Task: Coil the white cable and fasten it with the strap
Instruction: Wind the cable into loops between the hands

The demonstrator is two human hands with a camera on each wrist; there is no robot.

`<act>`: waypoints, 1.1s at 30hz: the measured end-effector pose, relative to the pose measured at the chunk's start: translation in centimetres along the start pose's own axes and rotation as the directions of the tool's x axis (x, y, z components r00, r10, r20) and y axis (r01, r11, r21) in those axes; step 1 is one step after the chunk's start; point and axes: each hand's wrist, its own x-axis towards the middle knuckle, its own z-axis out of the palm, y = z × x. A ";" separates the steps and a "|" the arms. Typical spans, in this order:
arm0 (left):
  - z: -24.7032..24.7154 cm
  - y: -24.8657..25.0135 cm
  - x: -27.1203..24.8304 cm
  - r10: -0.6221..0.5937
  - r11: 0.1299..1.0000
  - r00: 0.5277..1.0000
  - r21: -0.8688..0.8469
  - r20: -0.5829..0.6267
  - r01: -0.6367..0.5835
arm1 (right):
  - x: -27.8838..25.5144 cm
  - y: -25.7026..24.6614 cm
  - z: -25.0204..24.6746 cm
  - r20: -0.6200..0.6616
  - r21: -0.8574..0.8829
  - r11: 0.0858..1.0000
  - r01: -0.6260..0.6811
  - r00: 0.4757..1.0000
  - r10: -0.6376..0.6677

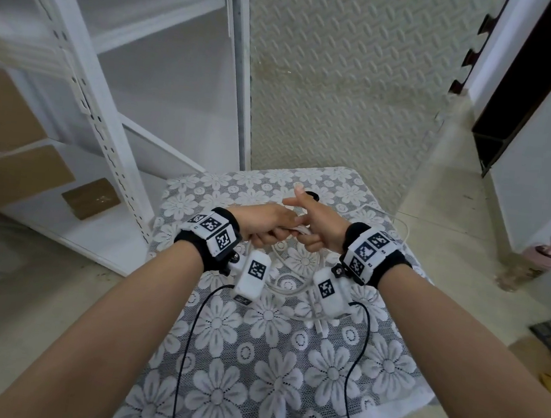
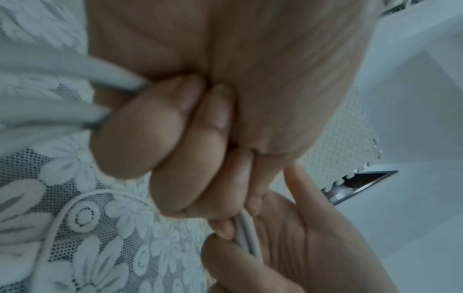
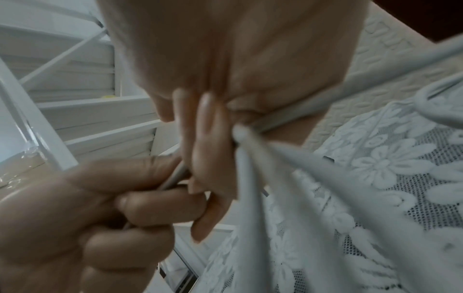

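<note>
Both hands grip white cable (image 1: 289, 285) | left (image 1: 267, 226) | right (image 1: 319, 227) (index raised)

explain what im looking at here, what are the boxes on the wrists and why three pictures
No robot here: a person's two bare hands. The white checkered-tag boxes are wrist cameras. One picture comes from a head camera looking down; the other two look along each hand. The left hand and right hand both grip loops of the white cable above a table with a lace flower tablecloth. The close-ups show curled fingers round the cable strands. A small black item lies behind the hands, possibly the strap.
</note>
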 end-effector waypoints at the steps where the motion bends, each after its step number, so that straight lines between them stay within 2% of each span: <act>1: -0.1 -0.2 0.0 0.008 1.000 1.000 -0.008 -0.025 -0.008 | 0.0 0.0 -0.1 -0.013 0.014 1.000 0.000 1.000 0.000; 5: -0.5 -0.7 -0.3 0.037 0.998 0.994 -0.042 -0.103 -0.042 | -0.2 0.3 -0.5 0.009 0.079 0.997 0.026 1.000 -0.027; 10: -1.2 -1.1 -0.6 0.031 0.987 0.977 -0.150 -0.212 -0.064 | 0.1 0.7 -1.5 0.064 -0.122 0.988 0.093 0.994 -0.086; 13: -1.4 -1.2 -0.8 0.032 0.983 0.969 -0.169 -0.245 -0.076 | 0.5 1.3 -2.0 0.088 -0.097 0.989 0.114 0.991 -0.105; 16: -1.4 -1.3 -0.8 0.014 0.982 0.974 -0.182 -0.224 -0.056 | 0.7 1.5 -1.9 0.113 -0.060 0.990 0.126 0.986 -0.119; 20: -1.5 -0.9 -1.4 -0.083 0.986 0.989 -0.151 -0.124 0.064 | 0.5 1.4 -1.8 0.165 -0.171 0.979 0.114 0.983 -0.086; 23: -0.9 0.0 -1.3 -0.192 0.978 0.973 -0.104 -0.128 0.179 | 0.5 1.0 -1.5 0.203 -0.255 0.959 0.126 0.976 -0.075; 26: -1.0 -0.2 -0.4 -0.219 0.975 0.974 -0.040 -0.058 0.217 | 0.6 0.8 -1.0 0.210 -0.300 0.943 0.144 0.974 -0.082; 28: -1.4 -0.6 -0.2 -0.215 0.972 0.976 -0.101 -0.015 0.213 | 0.6 0.7 -1.0 0.189 -0.320 0.935 0.156 0.977 -0.098; 33: -1.9 -0.5 -0.6 -0.135 0.899 0.990 -0.426 -0.043 0.104 | 0.4 0.1 -1.6 0.062 -0.289 0.938 0.192 0.981 -0.182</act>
